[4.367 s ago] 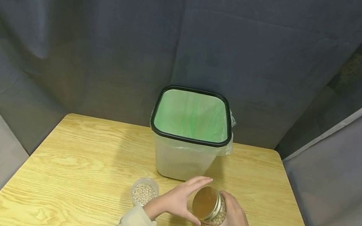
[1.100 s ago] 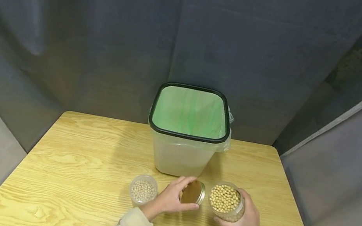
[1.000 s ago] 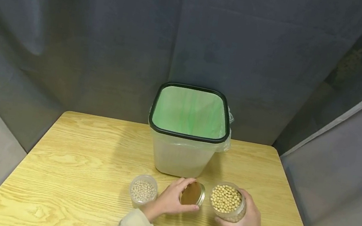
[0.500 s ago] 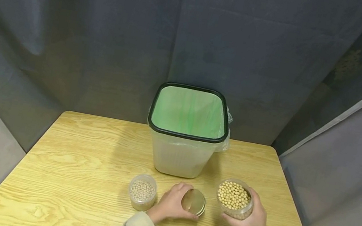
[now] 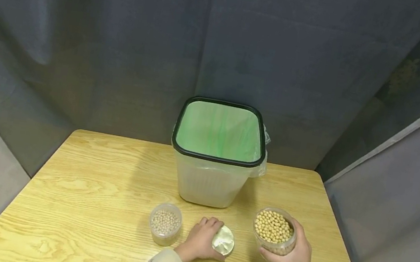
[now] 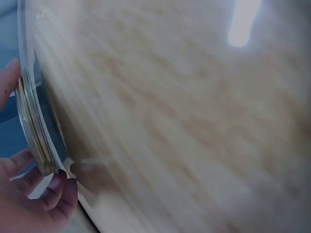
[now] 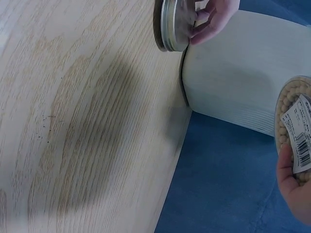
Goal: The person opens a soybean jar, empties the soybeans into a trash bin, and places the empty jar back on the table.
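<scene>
My left hand (image 5: 202, 240) pinches a round gold jar lid (image 5: 224, 240) by its edge, low over the table in front of the bin. In the left wrist view the lid (image 6: 36, 128) sits between thumb and fingers; the right wrist view shows it (image 7: 171, 24) close to the wood. My right hand (image 5: 294, 256) grips an uncapped clear jar (image 5: 284, 249) full of pale yellow, round beans (image 5: 273, 226), tilted, right of the lid. A white barcode label (image 7: 300, 131) shows on the jar's side. A second clear tub (image 5: 164, 227) of paler beans stands left of my left hand.
A translucent bin (image 5: 210, 183) with a black rim and green inside stands at the table's back middle, a plastic bag edge (image 5: 261, 166) hanging at its right. Dark curtains (image 5: 145, 47) enclose the wooden table (image 5: 91, 204) behind and at the sides.
The lid came off the jar in my left hand, moved down toward the table and turned so a crinkled silvery face shows. My right hand carried the open jar a little to the right.
</scene>
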Action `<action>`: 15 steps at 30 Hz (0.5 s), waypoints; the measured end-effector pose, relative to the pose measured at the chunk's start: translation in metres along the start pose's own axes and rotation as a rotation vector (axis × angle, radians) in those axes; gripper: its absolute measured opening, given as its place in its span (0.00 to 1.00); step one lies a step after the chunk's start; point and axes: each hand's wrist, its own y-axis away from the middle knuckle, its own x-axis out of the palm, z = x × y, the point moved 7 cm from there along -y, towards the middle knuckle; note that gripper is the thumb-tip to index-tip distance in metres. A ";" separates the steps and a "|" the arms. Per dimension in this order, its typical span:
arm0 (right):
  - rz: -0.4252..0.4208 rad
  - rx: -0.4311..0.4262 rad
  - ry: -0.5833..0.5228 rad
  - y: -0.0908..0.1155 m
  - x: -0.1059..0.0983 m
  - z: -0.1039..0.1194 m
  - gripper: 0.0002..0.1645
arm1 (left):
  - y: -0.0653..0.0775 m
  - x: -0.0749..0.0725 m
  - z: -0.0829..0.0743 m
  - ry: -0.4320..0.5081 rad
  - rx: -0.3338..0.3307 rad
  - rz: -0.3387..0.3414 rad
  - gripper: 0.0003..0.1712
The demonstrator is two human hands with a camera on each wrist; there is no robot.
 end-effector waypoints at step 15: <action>-0.004 0.014 0.021 0.001 -0.002 -0.002 0.59 | 0.002 -0.012 -0.004 0.066 -0.007 -0.023 0.50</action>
